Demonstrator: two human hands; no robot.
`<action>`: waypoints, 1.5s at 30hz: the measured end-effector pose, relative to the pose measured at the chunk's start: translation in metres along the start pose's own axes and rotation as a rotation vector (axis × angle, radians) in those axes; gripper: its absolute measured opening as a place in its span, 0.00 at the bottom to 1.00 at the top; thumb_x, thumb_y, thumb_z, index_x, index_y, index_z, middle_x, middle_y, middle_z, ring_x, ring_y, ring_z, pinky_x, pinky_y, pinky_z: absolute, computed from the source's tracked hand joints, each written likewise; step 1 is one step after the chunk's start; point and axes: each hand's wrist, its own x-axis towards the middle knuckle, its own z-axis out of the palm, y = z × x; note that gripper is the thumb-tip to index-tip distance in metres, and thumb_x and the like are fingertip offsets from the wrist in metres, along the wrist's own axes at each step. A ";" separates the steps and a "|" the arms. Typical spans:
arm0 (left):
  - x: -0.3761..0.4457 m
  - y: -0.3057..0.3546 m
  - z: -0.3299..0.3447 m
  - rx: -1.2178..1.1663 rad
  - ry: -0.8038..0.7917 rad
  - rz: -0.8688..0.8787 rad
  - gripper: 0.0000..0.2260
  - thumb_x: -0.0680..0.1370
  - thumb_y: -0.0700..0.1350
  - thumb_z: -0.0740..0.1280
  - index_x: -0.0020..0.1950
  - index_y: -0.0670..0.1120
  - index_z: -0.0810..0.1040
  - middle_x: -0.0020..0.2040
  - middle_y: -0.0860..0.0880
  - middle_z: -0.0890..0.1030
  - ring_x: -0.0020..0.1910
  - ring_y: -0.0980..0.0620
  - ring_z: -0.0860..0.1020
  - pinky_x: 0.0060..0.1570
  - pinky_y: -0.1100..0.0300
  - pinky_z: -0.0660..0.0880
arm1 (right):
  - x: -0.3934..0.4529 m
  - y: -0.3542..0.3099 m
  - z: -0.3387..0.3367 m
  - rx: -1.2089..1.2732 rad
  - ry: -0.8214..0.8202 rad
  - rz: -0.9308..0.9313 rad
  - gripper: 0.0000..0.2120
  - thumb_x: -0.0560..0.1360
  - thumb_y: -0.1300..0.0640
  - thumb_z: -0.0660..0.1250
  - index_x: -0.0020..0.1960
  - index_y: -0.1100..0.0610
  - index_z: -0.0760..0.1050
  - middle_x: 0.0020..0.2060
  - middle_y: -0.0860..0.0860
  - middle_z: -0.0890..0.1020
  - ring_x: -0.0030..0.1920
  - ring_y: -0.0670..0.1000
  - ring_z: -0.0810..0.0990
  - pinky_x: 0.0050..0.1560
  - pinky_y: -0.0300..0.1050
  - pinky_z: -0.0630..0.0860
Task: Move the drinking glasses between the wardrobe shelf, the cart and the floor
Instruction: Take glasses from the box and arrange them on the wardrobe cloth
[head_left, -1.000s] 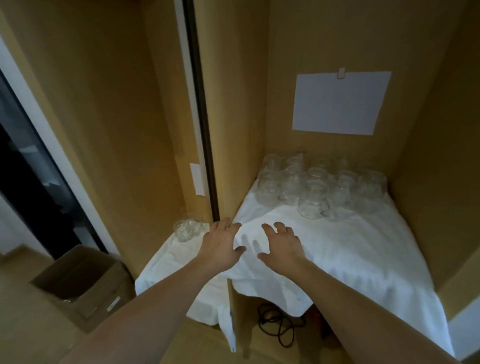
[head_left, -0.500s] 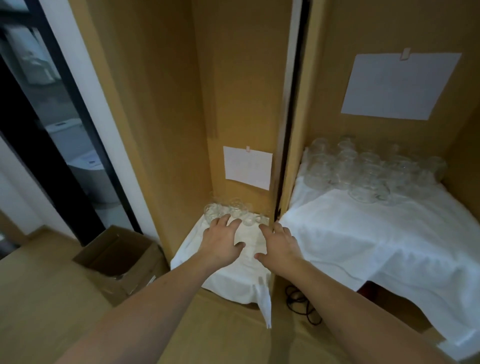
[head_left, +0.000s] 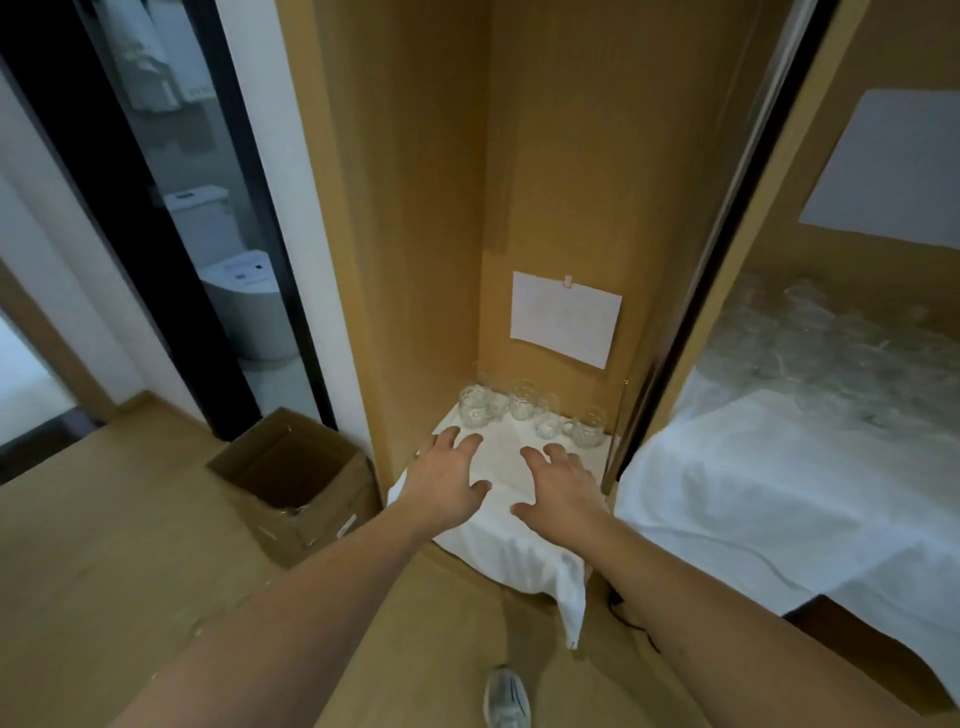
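Both hands empty, left hand (head_left: 451, 480) and right hand (head_left: 562, 491) hovering with fingers spread over the cloth (head_left: 498, 467) at frame center, reaching toward glasses (head_left: 530, 413) clustered just beyond at the shelf back; best gripping one glass per hand, lifting straight up, avoiding neighbours.

Spread hands (head_left: 449, 480) before shelf glasses (head_left: 530, 413)

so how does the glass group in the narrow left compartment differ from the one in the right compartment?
The left group of glasses is small, a handful in a loose row; the right group of glasses is a far larger, dense cluster. The left group shows sharp, just beyond the open left hand and right hand; the right group is blurred at the frame edge, away from both hands. Both sit on white cloth at the back of their shelf.
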 end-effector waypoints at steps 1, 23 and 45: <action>0.004 -0.007 -0.001 0.000 -0.002 -0.011 0.30 0.80 0.58 0.66 0.80 0.52 0.61 0.80 0.44 0.61 0.77 0.40 0.60 0.73 0.43 0.63 | 0.008 -0.005 0.002 0.003 -0.004 -0.015 0.36 0.76 0.41 0.69 0.78 0.50 0.58 0.74 0.56 0.64 0.71 0.59 0.67 0.67 0.54 0.71; 0.204 -0.078 -0.015 -0.071 -0.059 -0.118 0.30 0.77 0.59 0.68 0.76 0.54 0.64 0.75 0.48 0.68 0.69 0.43 0.70 0.66 0.48 0.70 | 0.226 -0.004 0.009 0.160 -0.114 -0.003 0.35 0.74 0.41 0.69 0.77 0.49 0.61 0.70 0.55 0.69 0.70 0.59 0.69 0.66 0.53 0.71; 0.357 -0.128 0.011 -0.114 -0.237 -0.021 0.36 0.74 0.57 0.74 0.78 0.48 0.65 0.74 0.45 0.69 0.72 0.43 0.69 0.69 0.51 0.69 | 0.335 0.013 0.036 0.283 -0.162 0.332 0.38 0.75 0.39 0.70 0.78 0.50 0.59 0.70 0.55 0.68 0.70 0.58 0.70 0.68 0.51 0.71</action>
